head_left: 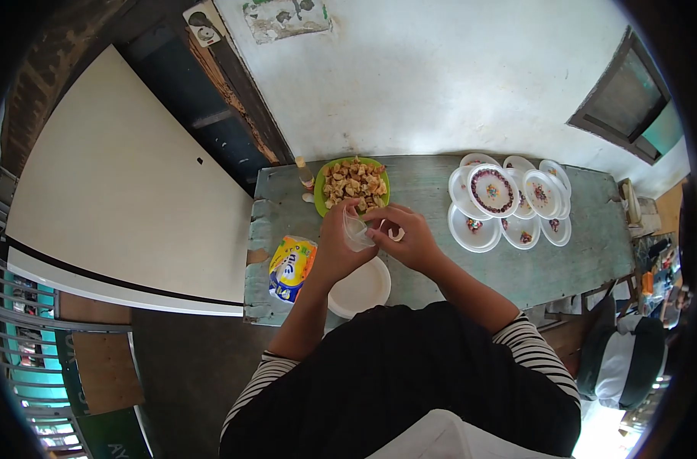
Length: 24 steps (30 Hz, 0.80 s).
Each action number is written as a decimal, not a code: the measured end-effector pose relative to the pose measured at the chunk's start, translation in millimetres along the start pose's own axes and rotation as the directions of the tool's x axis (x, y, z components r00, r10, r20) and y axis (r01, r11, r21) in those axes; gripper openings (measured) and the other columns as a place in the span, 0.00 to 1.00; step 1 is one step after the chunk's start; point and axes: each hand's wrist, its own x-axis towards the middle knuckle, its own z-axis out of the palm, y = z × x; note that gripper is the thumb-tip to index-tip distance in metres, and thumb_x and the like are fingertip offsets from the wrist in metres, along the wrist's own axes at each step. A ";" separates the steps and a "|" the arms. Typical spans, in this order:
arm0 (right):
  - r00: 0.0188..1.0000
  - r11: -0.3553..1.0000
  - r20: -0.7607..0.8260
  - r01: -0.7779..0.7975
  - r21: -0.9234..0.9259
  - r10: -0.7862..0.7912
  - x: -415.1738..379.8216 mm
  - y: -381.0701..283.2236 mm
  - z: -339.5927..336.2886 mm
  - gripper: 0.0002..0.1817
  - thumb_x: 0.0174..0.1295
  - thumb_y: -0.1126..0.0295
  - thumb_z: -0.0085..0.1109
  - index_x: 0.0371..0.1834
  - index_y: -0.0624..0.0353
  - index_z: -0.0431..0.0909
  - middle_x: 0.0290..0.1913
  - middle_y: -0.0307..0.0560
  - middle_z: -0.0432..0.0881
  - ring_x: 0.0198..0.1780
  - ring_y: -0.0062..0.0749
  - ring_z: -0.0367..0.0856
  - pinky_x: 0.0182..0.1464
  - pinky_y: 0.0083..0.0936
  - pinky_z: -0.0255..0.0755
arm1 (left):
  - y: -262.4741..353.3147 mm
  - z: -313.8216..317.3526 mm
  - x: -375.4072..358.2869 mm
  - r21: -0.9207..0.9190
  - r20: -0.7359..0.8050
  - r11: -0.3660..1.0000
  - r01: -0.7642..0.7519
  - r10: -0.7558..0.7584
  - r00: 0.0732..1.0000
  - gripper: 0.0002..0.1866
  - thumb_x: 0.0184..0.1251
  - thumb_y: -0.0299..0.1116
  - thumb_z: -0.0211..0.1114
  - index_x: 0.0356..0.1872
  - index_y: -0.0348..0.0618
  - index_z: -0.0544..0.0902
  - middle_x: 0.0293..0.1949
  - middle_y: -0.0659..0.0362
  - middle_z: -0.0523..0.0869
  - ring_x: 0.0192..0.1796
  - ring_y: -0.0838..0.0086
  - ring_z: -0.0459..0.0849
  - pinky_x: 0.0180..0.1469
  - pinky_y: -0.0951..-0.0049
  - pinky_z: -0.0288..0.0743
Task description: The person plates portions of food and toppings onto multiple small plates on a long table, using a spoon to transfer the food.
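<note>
My left hand point(335, 239) is closed round a small, see-through plastic bag point(356, 232), held up over the table's middle. Fingers of my right hand point(409, 239) pinch the bag's side near its opening. Just beyond my hands is a lime-green bowl point(318, 200) heaped with browned, fried-looking food pieces point(354, 180). Below my hands lies a round white plate point(361, 289), partly covered by my left forearm. To the left of that arm is a yellow, orange and blue plastic packet point(292, 268).
A small bottle point(305, 174) stands left of the bowl. Several white plates point(474, 236) with colourful bits are grouped and partly stacked on the right of the worn green table point(425, 287). A white wall point(440, 84) rises behind; a large pale panel point(134, 191) stands left.
</note>
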 end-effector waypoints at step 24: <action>0.961 0.959 0.039 0.277 -0.061 -0.276 -5.6 -35.6 -7.4 0.14 0.48 0.73 0.69 0.41 0.51 0.85 0.34 0.40 0.78 0.29 0.27 0.79 0.34 0.25 0.74 | -15.7 -0.5 -8.4 0.137 -0.258 0.967 -0.215 0.245 0.935 0.37 0.32 0.38 0.80 0.48 0.48 0.69 0.41 0.59 0.73 0.46 0.64 0.74 0.54 0.61 0.62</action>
